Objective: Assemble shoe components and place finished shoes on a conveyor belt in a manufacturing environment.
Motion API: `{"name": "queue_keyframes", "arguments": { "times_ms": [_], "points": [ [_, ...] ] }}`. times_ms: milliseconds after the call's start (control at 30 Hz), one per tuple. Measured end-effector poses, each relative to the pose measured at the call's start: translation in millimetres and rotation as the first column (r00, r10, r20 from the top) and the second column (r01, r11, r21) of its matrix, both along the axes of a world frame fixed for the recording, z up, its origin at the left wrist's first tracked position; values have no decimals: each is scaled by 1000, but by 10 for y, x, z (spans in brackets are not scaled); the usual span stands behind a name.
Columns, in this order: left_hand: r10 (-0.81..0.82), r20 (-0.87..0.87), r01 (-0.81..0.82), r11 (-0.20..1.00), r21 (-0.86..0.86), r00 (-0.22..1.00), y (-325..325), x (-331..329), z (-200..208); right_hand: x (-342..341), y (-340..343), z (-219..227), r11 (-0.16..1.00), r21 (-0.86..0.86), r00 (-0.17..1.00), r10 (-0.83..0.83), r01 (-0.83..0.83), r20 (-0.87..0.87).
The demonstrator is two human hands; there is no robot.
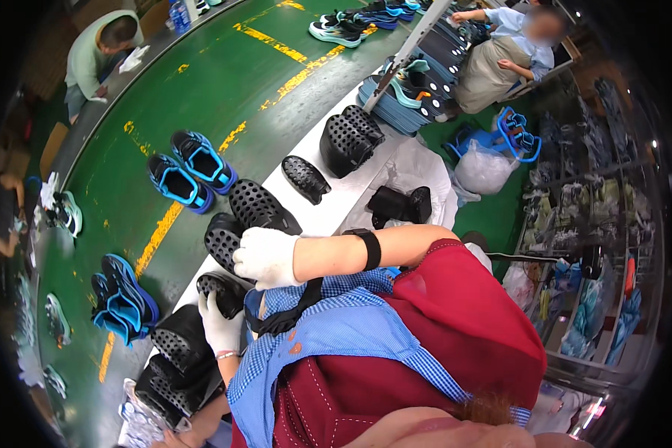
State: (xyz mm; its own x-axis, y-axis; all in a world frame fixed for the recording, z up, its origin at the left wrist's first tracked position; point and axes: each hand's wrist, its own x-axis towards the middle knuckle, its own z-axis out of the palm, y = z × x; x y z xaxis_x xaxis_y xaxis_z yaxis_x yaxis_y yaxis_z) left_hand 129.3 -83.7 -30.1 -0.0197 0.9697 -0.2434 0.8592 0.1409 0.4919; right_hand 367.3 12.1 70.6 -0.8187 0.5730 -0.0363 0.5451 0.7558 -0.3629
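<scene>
My left hand [220, 327], in a white glove, grips a small black perforated shoe-shaped piece [222, 293] at the bench edge close to my body. Just beyond it, my right hand [265, 257], also gloved, is closed with curled fingers against another black perforated shoe-shaped piece [222, 240]. What lies under those fingers is hidden. A larger perforated piece [255, 205] is beside this one, to the far side of my right hand. Nearer my left forearm, more black pieces [181, 337] lie in a group.
Along the white bench strip [280, 188] are a single perforated piece [306, 178] and a black pair [351, 138]. Blue-and-black sneakers [190, 172] stand on the green surface [201, 97] ahead. Black parts [400, 204] lie on white sheeting; a co-worker [508, 56] sits at the far right.
</scene>
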Motion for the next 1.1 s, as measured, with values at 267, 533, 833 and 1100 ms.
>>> {"name": "queue_keyframes", "arguments": {
  "times_ms": [267,533,833,1100],
  "points": [
    [-19,19,18,997,77,1000,54,24,430,95,121,89,999,-43,994,-28,23,-106],
    [-28,218,-105,814,572,975,589,-45,1255,83,522,448,948,-286,934,-221,139,-280],
    [-179,500,-171,799,576,848,1243,624,1762,152,1108,755,911,-410,776,-227,-45,-589],
    [-190,967,-224,963,149,-172,1684,450,1702,273,1670,552,669,-661,637,-353,-340,-685]
  ]
}}
